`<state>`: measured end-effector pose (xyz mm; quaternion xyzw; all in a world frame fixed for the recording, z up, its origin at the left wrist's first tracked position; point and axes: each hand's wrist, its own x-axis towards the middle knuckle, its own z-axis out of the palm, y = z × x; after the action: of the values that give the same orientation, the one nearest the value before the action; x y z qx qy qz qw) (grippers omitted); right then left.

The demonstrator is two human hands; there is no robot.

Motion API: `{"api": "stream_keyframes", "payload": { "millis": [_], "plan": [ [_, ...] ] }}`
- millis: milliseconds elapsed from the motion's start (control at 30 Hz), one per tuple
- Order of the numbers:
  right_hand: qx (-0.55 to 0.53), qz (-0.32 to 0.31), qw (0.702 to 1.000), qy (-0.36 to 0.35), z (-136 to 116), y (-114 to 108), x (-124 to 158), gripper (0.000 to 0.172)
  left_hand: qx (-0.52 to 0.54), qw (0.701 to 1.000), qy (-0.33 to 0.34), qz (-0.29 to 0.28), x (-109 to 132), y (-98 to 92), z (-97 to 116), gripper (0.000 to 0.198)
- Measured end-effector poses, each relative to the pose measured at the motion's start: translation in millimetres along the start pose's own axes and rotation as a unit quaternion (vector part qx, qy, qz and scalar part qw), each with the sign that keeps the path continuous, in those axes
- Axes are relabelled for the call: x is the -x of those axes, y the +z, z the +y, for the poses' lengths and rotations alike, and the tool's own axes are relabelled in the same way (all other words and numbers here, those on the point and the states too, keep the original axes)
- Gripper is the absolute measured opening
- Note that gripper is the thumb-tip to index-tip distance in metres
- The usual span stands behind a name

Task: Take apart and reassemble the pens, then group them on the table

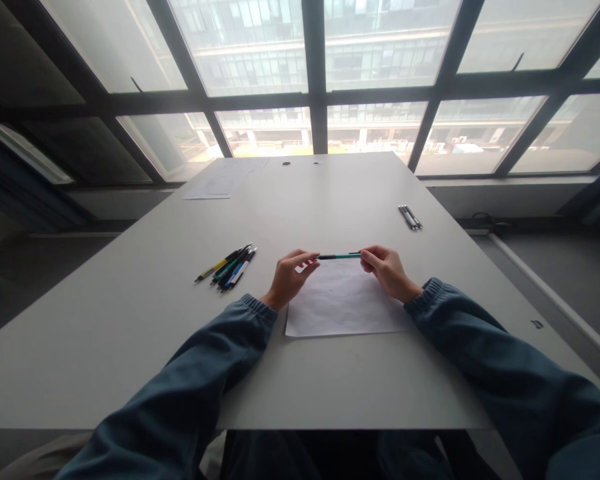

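Note:
A green and black pen (339, 256) is held level between both hands, just above the far edge of a white sheet of paper (343, 303). My left hand (291, 275) pinches its left end with curled fingers. The pen's right end sits in the closed fingers of my right hand (386, 269). Both forearms, in dark blue sleeves, rest on the grey table (130, 333).
Several pens (229, 266) of mixed colours lie in a loose bunch left of my left hand. Two dark pens (410, 217) lie at the right, farther back. More paper (225, 180) sits at the table's far left edge. Large windows stand beyond the table.

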<state>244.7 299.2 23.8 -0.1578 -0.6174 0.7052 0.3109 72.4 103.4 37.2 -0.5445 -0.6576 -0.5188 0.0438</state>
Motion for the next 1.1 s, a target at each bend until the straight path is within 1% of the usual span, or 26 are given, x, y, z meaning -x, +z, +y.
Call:
{"api": "stream_keyframes", "payload": {
  "millis": [167, 333, 533, 633, 867, 1000, 1100],
  "plan": [
    [-0.006, -0.002, 1.000, 0.005, 0, 1, 0, 0.031, -0.023, 0.999, -0.007, 0.024, 0, -0.7, -1, 0.014],
    [-0.007, -0.003, 1.000, 0.013, -1, 0, 0, 0.028, -0.040, 0.998, 0.005, 0.039, -1, -0.8, -2, 0.012],
    [-0.021, 0.021, 1.000, -0.002, -3, -1, -1, 0.024, -0.056, 0.997, 0.015, 0.047, -2, -2.2, -3, 0.015],
    [-0.052, 0.048, 0.997, -0.012, -3, -2, -2, 0.019, -0.067, 0.996, 0.019, 0.056, -3, -3.8, -2, 0.016],
    [-0.116, 0.162, 0.979, -0.044, -2, -8, -10, 0.012, -0.084, 0.993, 0.005, 0.086, -4, -6.6, -1, 0.019],
    [-0.129, 0.197, 0.971, -0.048, -1, -10, -13, 0.014, -0.084, 0.992, -0.004, 0.093, -4, -6.7, -3, 0.021],
    [-0.111, 0.207, 0.972, -0.029, 2, -10, -13, 0.018, -0.079, 0.993, -0.008, 0.089, -3, -6.6, -3, 0.022]
  ]
}}
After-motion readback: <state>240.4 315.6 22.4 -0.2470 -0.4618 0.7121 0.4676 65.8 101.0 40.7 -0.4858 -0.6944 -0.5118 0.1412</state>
